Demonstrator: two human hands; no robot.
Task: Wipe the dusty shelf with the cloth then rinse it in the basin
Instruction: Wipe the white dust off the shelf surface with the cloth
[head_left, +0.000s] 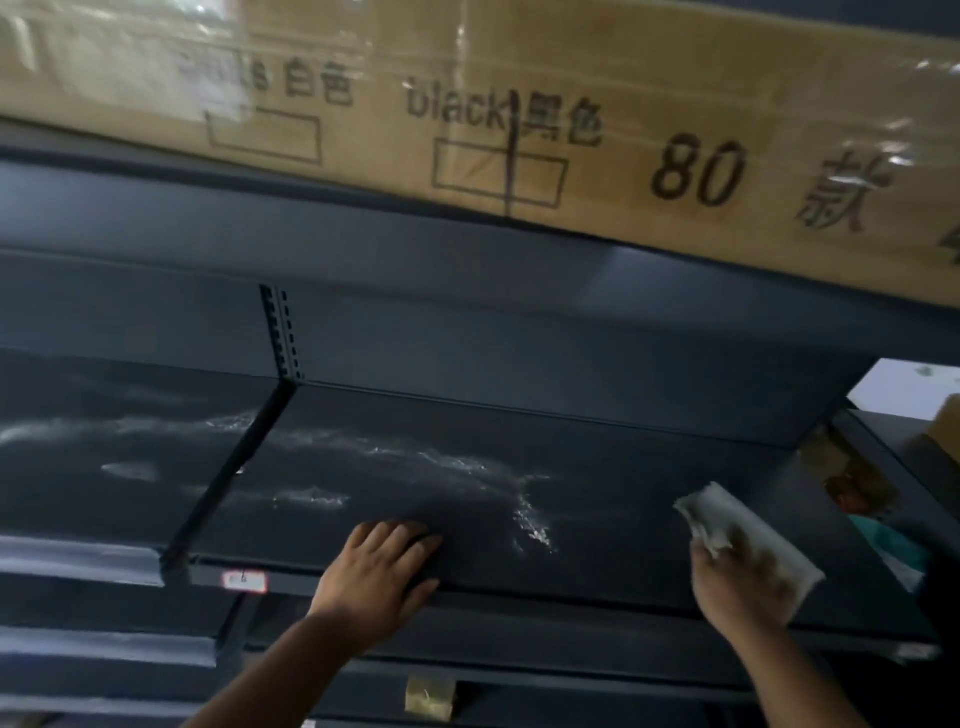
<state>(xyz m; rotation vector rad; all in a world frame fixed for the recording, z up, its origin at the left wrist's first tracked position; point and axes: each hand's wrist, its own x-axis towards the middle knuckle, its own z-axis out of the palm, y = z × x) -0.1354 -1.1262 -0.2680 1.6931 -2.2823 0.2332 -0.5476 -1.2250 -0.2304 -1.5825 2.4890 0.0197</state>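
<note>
A dark metal shelf (597, 467) fills the middle of the head view, streaked with pale dust and wet smears across its centre. My right hand (737, 587) holds a white cloth (727, 525) with brown dirt stains, pressed flat on the right part of the shelf. My left hand (384, 566) rests palm down on the shelf's front edge, fingers spread, holding nothing. No basin is in view.
A large cardboard box (571, 104) wrapped in plastic film sits on the shelf above, overhanging. A perforated upright (283, 332) divides this shelf from a dusty neighbouring shelf (114, 457) on the left. Lower shelves with price-tag strips (244, 581) lie below. Packaged goods (857, 493) show at right.
</note>
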